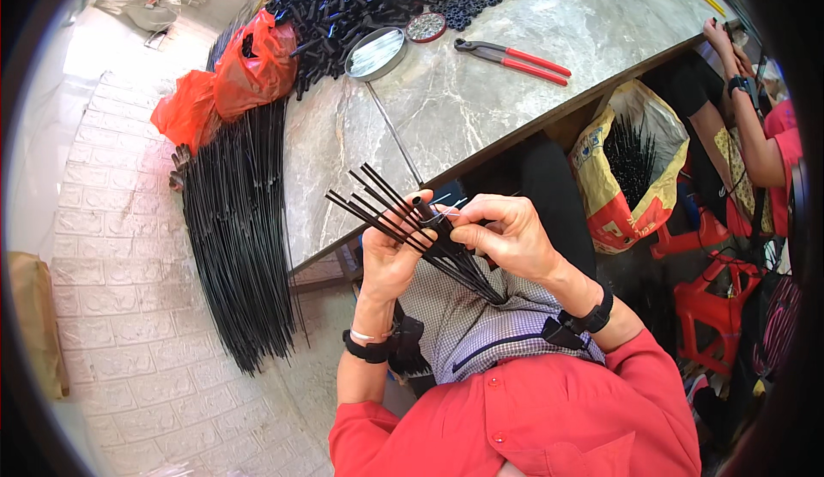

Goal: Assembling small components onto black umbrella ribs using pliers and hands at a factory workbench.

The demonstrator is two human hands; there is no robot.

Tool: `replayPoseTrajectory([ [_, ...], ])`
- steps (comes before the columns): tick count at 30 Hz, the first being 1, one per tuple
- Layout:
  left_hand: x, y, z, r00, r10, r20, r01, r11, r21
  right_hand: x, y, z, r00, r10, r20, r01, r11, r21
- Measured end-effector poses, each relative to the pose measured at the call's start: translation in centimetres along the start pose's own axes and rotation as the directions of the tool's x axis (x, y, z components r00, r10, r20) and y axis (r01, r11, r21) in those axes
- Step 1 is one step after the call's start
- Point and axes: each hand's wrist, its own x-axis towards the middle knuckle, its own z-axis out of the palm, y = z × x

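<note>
While both hands [455, 241] grip black rods [403, 220], the table edge [481, 158] lies just beyond

counts: 1 red-handled pliers [515, 55], 2 round metal tins [375, 53], 2 orange plastic bags [225, 82], 1 yellow sack [625, 168] of rods, 2 wristbands [590, 317]. loose black rods too many to count.
</note>
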Motion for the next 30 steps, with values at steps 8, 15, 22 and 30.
replayPoseTrajectory([
  [8,0.0,0.7,0.8,1.0,0.022,-0.011,-0.022,1.0,0.022,0.0,-0.1,0.3,0.995,-0.095,-0.021,0.093,0.991,-0.093],
  [15,-0.1,1.1,1.2,0.999,0.024,-0.024,-0.023,0.999,0.045,-0.1,-0.2,0.0,0.991,-0.128,0.022,0.13,0.985,-0.115],
  [22,-0.6,1.0,0.4,1.0,-0.019,0.013,0.018,0.999,0.051,-0.3,-0.5,-0.5,0.99,0.097,0.101,-0.109,0.987,0.122],
  [30,-1.0,1.1,0.0,0.998,-0.014,0.053,0.014,1.0,0.009,-0.2,-0.4,-0.6,0.972,0.154,0.177,-0.189,0.96,0.205],
])
